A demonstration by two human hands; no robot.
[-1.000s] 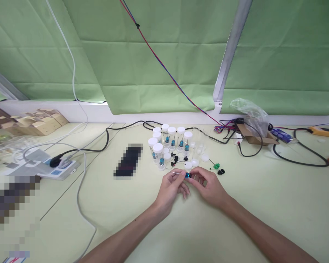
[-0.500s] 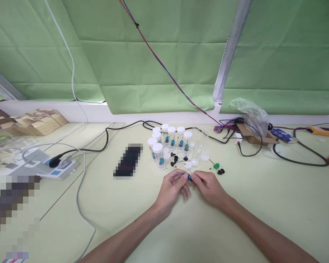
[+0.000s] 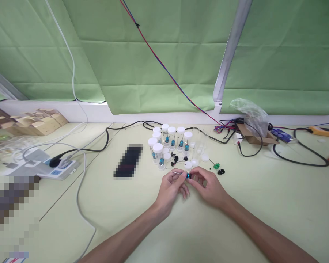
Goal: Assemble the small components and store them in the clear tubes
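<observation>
My left hand (image 3: pixel 172 190) and my right hand (image 3: pixel 207 185) meet over the pale green table (image 3: pixel 159 226), both pinched on one small part. That part is a blue component with thin metal leads (image 3: pixel 186 175); the leads stick out to the left past my left fingers. My right fingertips press a small black piece against its right end. Just behind my hands stand several clear vials with white caps (image 3: pixel 170 144), each with a blue component inside. Loose white caps (image 3: pixel 195 162), black pieces (image 3: pixel 220 171) and a green piece (image 3: pixel 216 166) lie beside them.
A blurred dark object (image 3: pixel 128 160) lies left of the vials. A power strip with a black plug (image 3: pixel 57 164) and cables sits at the left. At the back right are a cardboard box with a plastic bag (image 3: pixel 253 126) and black cables (image 3: pixel 298 149). Green blinds hang behind.
My hands stay together on the blue component and shift only slightly; my right fingers have eased back up after pressing in on its right end.
</observation>
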